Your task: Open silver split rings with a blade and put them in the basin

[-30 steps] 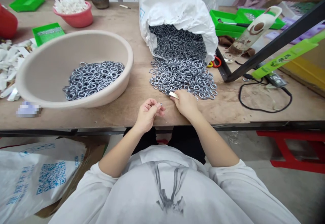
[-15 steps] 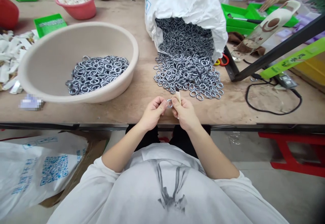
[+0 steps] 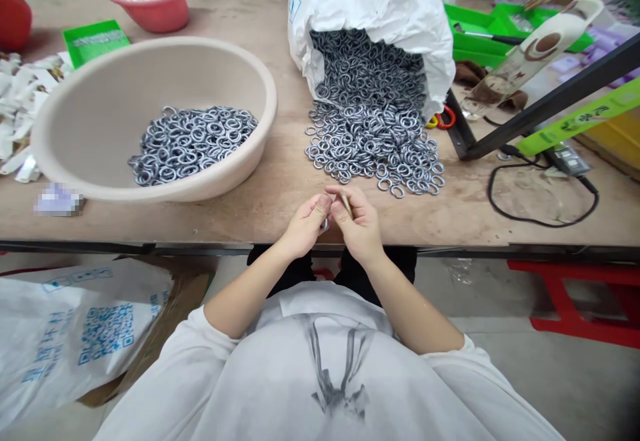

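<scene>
The left hand (image 3: 306,226) pinches a grey ring (image 3: 325,224), mostly hidden in its grasp, above the table's (image 3: 240,221) front edge. Just beside it, the right hand (image 3: 357,224) grips a slim pale tool (image 3: 346,203) whose tip cannot be made out. Handling this well calls for a firm pinch and short, controlled movements. Beyond, loose rings (image 3: 373,141) spill from a white sack (image 3: 370,1); leftward, a beige basin (image 3: 85,127) holds more.
</scene>
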`<state>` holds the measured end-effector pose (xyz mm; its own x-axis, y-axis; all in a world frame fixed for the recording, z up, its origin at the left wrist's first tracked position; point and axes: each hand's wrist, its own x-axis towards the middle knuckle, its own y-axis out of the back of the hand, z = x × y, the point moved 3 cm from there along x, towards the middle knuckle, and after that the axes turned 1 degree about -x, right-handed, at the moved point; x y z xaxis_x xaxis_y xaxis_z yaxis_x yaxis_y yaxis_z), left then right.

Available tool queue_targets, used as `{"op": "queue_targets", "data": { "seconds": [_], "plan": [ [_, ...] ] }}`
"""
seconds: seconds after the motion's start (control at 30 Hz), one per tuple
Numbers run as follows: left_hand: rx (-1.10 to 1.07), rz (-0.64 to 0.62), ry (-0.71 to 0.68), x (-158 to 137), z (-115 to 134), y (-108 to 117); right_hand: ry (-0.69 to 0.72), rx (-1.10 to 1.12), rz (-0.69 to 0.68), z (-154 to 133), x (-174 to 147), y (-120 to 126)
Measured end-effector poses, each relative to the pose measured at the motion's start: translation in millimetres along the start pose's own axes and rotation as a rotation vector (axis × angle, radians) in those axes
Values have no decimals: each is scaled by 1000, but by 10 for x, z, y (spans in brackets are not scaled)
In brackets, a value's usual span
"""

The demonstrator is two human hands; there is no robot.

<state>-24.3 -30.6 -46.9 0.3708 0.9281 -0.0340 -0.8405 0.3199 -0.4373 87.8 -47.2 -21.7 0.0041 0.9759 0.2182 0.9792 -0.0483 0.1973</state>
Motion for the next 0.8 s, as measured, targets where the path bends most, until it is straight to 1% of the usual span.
{"op": "queue_targets", "data": {
  "seconds": [0.07,0.2,0.3,0.37,0.43,0.6,0.8],
  "plan": [
    [-45,9,18,-3,2,-4,94,-51,50,-48,13,18],
    [-117,-26,62,-19,92,-52,136,-101,72,-81,32,72],
    [-164,7,95,-24,149,-49,183,-239,22,-95,-6,119],
    [-196,38,131,-23,152,-35,227,-366,-31,-109,-48,128],
    [-217,48,148,-19,143,-25,261,-444,-55,-121,-80,125],
    [-224,29,137,-13,137,-20,311,-506,-71,-132,-81,102],
    [-241,23,132,-6,148,-26,324,-544,-62,-142,-78,104]
  ]
}}
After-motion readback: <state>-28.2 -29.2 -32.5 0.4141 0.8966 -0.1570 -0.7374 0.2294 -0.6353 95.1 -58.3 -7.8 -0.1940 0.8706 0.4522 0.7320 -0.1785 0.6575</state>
